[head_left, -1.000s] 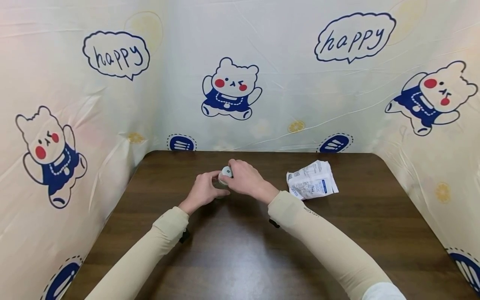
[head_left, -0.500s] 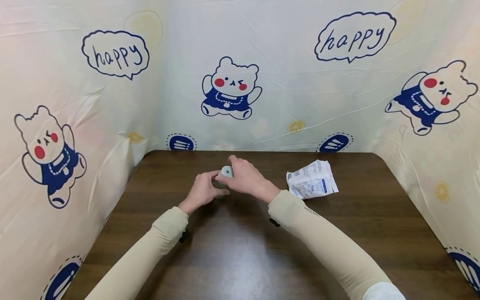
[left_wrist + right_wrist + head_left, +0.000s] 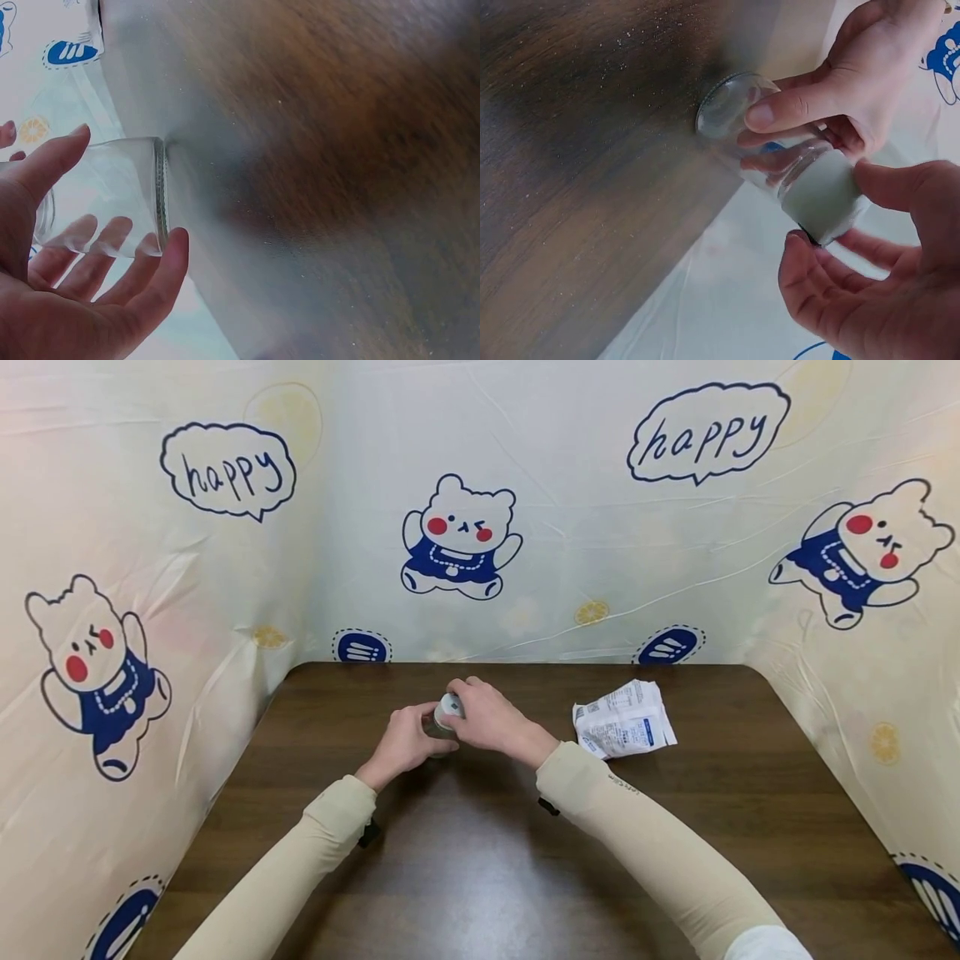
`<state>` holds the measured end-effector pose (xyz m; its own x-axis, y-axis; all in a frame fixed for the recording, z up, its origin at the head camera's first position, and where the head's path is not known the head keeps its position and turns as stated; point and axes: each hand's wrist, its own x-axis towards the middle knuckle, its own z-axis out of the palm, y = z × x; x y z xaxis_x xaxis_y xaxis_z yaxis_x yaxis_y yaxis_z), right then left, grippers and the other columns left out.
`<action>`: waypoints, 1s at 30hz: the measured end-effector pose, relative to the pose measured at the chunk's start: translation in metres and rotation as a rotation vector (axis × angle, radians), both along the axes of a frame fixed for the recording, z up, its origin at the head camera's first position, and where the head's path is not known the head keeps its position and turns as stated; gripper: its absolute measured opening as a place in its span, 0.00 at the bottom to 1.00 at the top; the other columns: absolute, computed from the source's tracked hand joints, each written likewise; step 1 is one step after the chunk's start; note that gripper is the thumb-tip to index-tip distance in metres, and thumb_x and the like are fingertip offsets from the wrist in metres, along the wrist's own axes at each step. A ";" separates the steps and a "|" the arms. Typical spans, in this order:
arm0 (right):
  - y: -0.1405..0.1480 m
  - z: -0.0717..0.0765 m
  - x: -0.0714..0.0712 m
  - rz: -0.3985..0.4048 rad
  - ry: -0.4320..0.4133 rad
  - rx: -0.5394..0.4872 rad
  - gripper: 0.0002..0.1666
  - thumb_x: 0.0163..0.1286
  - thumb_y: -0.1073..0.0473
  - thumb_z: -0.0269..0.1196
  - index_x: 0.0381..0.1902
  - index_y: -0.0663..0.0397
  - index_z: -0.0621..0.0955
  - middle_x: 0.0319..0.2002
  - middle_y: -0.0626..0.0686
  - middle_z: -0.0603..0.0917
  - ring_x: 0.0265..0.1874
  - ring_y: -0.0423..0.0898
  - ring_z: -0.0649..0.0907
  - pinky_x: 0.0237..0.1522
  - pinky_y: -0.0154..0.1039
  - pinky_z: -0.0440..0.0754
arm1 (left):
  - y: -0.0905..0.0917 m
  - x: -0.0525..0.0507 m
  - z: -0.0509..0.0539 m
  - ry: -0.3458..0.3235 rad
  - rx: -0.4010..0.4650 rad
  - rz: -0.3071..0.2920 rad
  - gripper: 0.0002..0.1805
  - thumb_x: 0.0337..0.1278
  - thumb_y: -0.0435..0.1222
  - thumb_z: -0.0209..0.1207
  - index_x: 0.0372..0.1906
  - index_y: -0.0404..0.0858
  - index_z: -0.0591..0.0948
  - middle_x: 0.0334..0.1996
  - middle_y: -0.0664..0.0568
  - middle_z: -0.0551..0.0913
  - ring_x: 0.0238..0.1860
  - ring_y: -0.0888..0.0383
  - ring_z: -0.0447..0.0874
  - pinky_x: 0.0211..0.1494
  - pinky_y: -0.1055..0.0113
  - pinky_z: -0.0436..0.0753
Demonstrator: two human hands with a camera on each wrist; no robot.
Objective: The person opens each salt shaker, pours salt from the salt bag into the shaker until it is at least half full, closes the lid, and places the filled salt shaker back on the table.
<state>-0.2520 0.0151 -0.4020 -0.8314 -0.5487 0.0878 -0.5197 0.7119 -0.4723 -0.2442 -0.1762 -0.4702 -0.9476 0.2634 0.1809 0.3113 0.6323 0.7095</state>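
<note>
A clear glass jar (image 3: pixel 124 180) stands upright on the wooden table, and it looks empty. Its pale grey-green lid (image 3: pixel 823 196) sits on the mouth, with a small dark mark on top. My left hand (image 3: pixel 402 742) holds the jar's body, thumb on one side and fingers round the other. From above and to the right, my right hand (image 3: pixel 489 717) grips the lid between thumb and fingers. In the head view the hands hide much of the jar.
A crumpled white packet (image 3: pixel 626 720) with blue and black print lies to the right, near the right forearm. The brown table (image 3: pixel 480 860) ends at a patterned cloth wall (image 3: pixel 570 543) behind and at both sides.
My right hand's fingers have shifted round the lid, and the lid has turned slightly. My left hand stays in place on the jar; the packet has not moved.
</note>
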 end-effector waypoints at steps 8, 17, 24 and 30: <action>0.001 0.004 0.000 0.017 -0.035 -0.017 0.29 0.75 0.50 0.69 0.67 0.58 0.76 0.55 0.57 0.80 0.47 0.49 0.80 0.50 0.44 0.82 | -0.002 -0.001 0.000 -0.014 0.008 -0.002 0.34 0.49 0.37 0.82 0.62 0.34 0.84 0.54 0.44 0.88 0.54 0.47 0.86 0.59 0.47 0.83; -0.002 -0.004 -0.001 -0.059 -0.050 -0.024 0.29 0.76 0.45 0.67 0.60 0.62 0.77 0.47 0.56 0.81 0.39 0.49 0.80 0.39 0.40 0.81 | 0.000 -0.002 -0.003 -0.019 0.012 0.005 0.33 0.48 0.37 0.83 0.61 0.35 0.84 0.52 0.45 0.89 0.51 0.48 0.87 0.57 0.48 0.84; -0.001 -0.003 0.000 -0.045 -0.052 -0.044 0.26 0.76 0.47 0.68 0.60 0.59 0.78 0.47 0.56 0.80 0.39 0.49 0.80 0.39 0.40 0.82 | 0.000 -0.001 -0.002 -0.015 0.015 0.004 0.34 0.48 0.36 0.82 0.62 0.34 0.84 0.51 0.44 0.89 0.51 0.48 0.87 0.58 0.48 0.84; 0.000 -0.004 0.001 -0.034 -0.049 -0.051 0.25 0.75 0.49 0.69 0.60 0.59 0.78 0.48 0.56 0.80 0.40 0.49 0.80 0.40 0.41 0.82 | 0.000 0.000 -0.001 -0.014 0.015 0.001 0.33 0.48 0.36 0.82 0.62 0.34 0.84 0.52 0.44 0.88 0.52 0.47 0.87 0.57 0.48 0.84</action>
<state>-0.2512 0.0151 -0.4059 -0.8532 -0.5164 0.0738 -0.4716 0.7031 -0.5323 -0.2445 -0.1766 -0.4713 -0.9503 0.2600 0.1713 0.3004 0.6217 0.7234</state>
